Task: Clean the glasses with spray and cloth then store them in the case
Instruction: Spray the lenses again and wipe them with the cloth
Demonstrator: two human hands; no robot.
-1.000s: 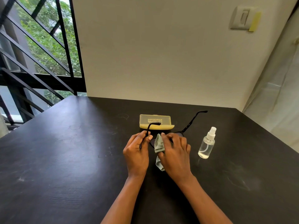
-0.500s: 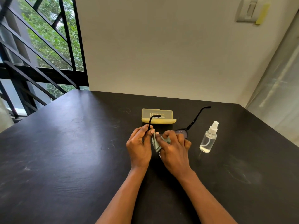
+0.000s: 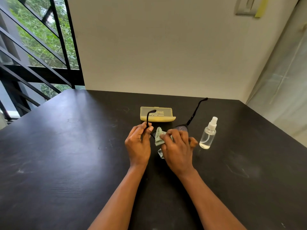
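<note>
Black-framed glasses [image 3: 182,128] with both temples unfolded are held just above the black table [image 3: 66,155]. My left hand [image 3: 138,143] grips the left temple near its hinge. My right hand [image 3: 177,146] pinches a pale green cloth [image 3: 158,136] against the left lens. The right lens shows beyond my right fingers, with droplets on it. A closed yellow case [image 3: 157,114] lies just behind the hands. A clear spray bottle [image 3: 208,134] with a white nozzle stands upright to the right.
A cream wall [image 3: 157,47] rises behind the table's far edge. A black-barred window [image 3: 38,47] is at the left. A pale curtain [image 3: 282,80] hangs at the right.
My right hand has rubbed the cloth over the left lens, so the cloth sits bunched differently. The left hand keeps its hold on the temple. The view tilted slightly.
</note>
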